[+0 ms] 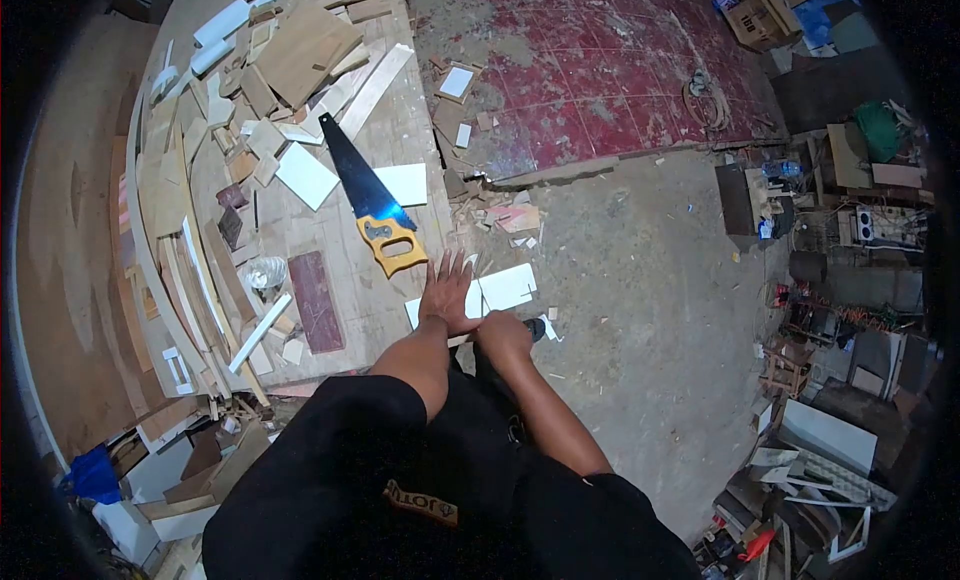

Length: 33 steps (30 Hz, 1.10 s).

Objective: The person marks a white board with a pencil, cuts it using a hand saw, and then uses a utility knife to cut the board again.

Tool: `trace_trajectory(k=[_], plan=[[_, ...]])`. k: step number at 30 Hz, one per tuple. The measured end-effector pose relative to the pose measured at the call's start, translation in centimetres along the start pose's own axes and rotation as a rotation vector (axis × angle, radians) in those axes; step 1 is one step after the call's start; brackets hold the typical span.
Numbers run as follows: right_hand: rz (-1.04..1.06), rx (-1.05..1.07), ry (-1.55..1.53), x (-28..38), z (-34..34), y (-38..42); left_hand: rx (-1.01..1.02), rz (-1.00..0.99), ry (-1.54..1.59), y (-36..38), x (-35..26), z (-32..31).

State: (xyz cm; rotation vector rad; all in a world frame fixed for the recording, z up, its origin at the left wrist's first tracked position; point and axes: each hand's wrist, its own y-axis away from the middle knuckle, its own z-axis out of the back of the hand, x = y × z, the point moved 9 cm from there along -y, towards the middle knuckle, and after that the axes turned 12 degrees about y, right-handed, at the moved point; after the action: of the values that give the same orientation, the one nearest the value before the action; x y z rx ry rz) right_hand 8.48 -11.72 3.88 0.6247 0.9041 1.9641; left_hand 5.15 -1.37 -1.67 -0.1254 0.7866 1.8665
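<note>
A white board (508, 286) lies at the table's right edge and juts out over the floor, with dark lines or cuts across it. My left hand (447, 295) rests flat on the board, fingers spread and pointing away from me. Close to its right, my right hand (503, 337) is closed at the board's near edge; what it holds, if anything, is hidden. Just beyond my left hand, a handsaw (365, 195) with a yellow handle lies on the table, its blade pointing away. Part of the saw overlaps a white piece (403, 184).
Wood scraps (300, 55) are heaped at the table's far end. A dark red board (315, 302) and a clear plastic bundle (264, 273) lie left of the saw. Long strips line the left edge. Boxes and clutter (827, 440) stand along the right side of the concrete floor.
</note>
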Motion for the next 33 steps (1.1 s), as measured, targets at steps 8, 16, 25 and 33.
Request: trace_trajectory(k=[8, 16, 25, 33], plan=[[-0.106, -0.113, -0.089, -0.6, -2.7, -4.9, -0.037, 0.002, -0.185, -1.2, 1.0, -2.2], [-0.058, 0.067, -0.022, -1.4, -1.6, -0.4, 0.044, 0.007, -0.033, -0.2, -0.2, 0.1], [-0.027, 0.036, -0.026, -0.5, -2.7, -4.7, -0.010, 0.000, -0.093, -0.5, 0.4, -1.6], [-0.048, 0.041, -0.053, -0.6, -2.9, -5.2, -0.041, -0.014, -0.056, -1.0, 0.6, -1.6]])
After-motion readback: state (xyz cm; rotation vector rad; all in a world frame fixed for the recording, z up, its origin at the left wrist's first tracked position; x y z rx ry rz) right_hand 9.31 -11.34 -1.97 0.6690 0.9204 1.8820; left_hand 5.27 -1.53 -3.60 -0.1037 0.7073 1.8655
